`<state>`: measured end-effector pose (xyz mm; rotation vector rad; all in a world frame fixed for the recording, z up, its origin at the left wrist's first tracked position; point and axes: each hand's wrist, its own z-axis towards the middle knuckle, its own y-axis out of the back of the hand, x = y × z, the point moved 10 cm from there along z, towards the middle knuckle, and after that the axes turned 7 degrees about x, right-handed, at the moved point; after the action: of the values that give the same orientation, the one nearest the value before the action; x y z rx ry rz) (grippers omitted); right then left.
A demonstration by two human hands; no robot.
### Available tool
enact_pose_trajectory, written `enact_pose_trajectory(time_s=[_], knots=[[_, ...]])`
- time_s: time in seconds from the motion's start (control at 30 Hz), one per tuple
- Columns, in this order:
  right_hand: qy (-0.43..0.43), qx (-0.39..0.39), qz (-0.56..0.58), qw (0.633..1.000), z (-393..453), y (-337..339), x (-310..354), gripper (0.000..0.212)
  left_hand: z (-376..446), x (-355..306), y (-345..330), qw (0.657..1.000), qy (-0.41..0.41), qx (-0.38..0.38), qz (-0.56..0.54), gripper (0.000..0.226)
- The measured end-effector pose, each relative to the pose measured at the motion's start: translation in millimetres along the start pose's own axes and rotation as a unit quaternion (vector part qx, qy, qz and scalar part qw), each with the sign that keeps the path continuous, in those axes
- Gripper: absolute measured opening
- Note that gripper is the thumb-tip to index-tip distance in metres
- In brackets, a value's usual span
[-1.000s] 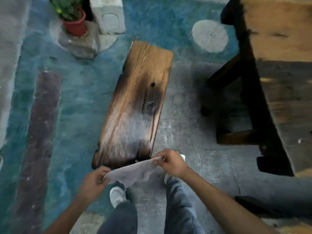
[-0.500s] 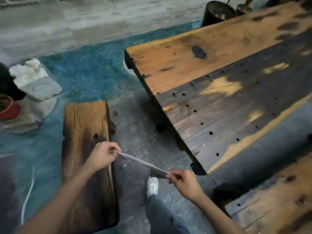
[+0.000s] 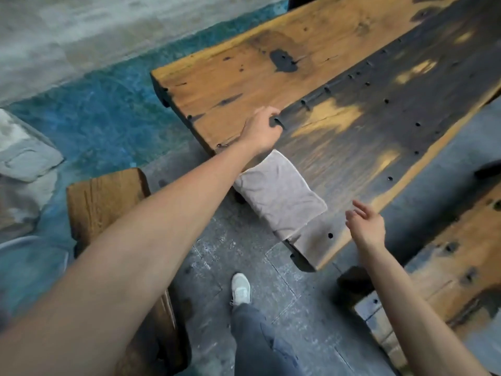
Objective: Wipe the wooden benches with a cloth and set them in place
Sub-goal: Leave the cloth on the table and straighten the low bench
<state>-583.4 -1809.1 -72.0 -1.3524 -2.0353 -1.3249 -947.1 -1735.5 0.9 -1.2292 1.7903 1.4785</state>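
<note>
The folded grey cloth point(image 3: 280, 195) lies flat at the near end of the large wooden table point(image 3: 339, 85), partly over its edge, with neither hand holding it. The left hand point(image 3: 261, 131) rests on the tabletop just beyond the cloth, fingers curled under (whether they grip anything cannot be told). The right hand point(image 3: 366, 226) hovers near the table's near corner, fingers loosely spread and holding nothing. A small wooden bench point(image 3: 107, 198) stands on the floor beneath the left forearm, apart from the table
</note>
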Motion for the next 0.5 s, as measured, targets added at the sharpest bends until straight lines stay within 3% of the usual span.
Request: enact_pose_trajectory(time_s=[0.13, 0.33, 0.5], knots=[[-0.046, 0.002, -0.013, 0.999, -16, -11, -32, 0.037, -62, 73, -6, 0.997, 0.028, 0.023, 0.072, 0.055], [-0.004, 0.027, -0.11, 0.994, -119, -97, -62, 0.043, -226, 282, 43, 0.976, 0.195, 0.011, 0.095, 0.073], [0.029, 0.06, -0.118, 0.991, -233, -179, -110, 0.043, -355, 403, 105, 0.962, 0.226, 0.023, 0.152, 0.081]])
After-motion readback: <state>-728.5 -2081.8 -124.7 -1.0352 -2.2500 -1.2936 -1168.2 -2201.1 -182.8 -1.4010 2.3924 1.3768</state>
